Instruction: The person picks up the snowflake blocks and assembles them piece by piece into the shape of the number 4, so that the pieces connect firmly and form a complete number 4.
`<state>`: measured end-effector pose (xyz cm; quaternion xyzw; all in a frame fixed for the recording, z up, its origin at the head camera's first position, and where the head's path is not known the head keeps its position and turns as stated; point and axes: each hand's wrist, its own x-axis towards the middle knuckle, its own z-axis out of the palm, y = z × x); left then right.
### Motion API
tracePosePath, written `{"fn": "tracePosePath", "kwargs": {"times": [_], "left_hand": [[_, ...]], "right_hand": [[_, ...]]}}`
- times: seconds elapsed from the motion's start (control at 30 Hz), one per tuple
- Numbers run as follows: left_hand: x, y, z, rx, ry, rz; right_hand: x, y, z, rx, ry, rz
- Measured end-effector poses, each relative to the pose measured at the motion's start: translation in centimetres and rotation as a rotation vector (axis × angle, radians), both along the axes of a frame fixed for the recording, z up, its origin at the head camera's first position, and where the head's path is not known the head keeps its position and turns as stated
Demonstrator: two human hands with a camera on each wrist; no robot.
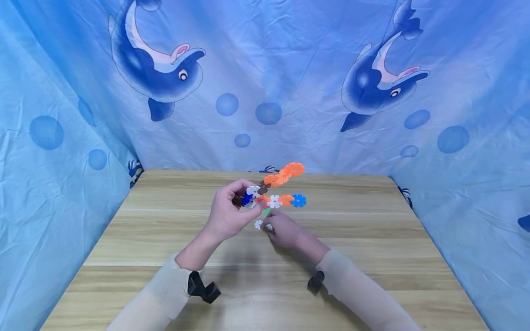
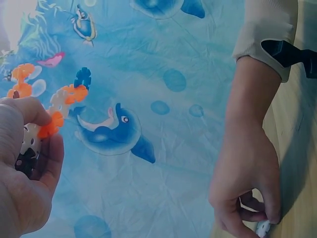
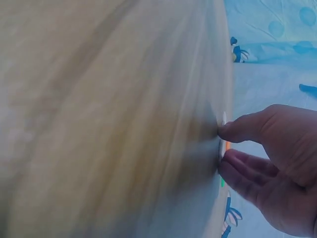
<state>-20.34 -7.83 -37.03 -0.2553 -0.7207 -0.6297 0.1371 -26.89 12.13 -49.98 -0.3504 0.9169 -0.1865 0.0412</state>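
Observation:
My left hand [image 1: 227, 212] holds a linked structure of plastic snowflake discs above the table. Its upper branch runs from a white disc and a brown disc [image 1: 263, 187] to several orange discs [image 1: 283, 175]. A lower branch has orange pieces, a white disc [image 1: 274, 201] and a light blue disc [image 1: 299, 200] at its end; a dark blue disc [image 1: 246, 198] sits by the palm. Down at the tabletop, my right hand [image 1: 285, 232] pinches a white snowflake disc [image 2: 263, 228] between thumb and fingers. Another loose white disc [image 1: 258, 224] lies beside those fingertips.
A green piece [image 1: 267, 211] shows just beyond the right hand, partly hidden. The wooden table [image 1: 136, 239] reaches back to a blue dolphin-print curtain [image 1: 290, 59], which also hangs on both sides. Each sleeve carries a black wrist mount [image 1: 203, 287].

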Motion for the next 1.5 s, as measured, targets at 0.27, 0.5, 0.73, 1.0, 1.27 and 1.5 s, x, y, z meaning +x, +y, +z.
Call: {"fn": "tracePosePath", "kwargs": {"times": [0.27,0.5,0.73,1.0,1.27,1.5], "left_hand": [[0.1,0.0,0.0,-0.01,-0.005,0.008],[0.3,0.0,0.1,-0.01,-0.024,0.005],[0.2,0.0,0.0,-0.012,-0.027,0.014],[0.1,-0.3,-0.2,-0.017,-0.015,0.041],[-0.2,-0.3,-0.2,-0.017,-0.019,0.047],[-0.6,-0.3,-0.3,-0.029,-0.027,0.059]], "right_hand": [[-0.3,0.8,-0.5,-0.008,0.014,-0.071],[-0.3,1.6,0.0,0.006,-0.102,-0.185],[-0.2,4.5,0.4,-0.145,-0.093,-0.183],[0.7,8.7,5.5,-0.456,-0.088,-0.365],[3.1,9.5,10.5,-0.89,-0.064,-0.249],[5.2,8.6,12.3,-1.026,0.053,-0.147]]}}
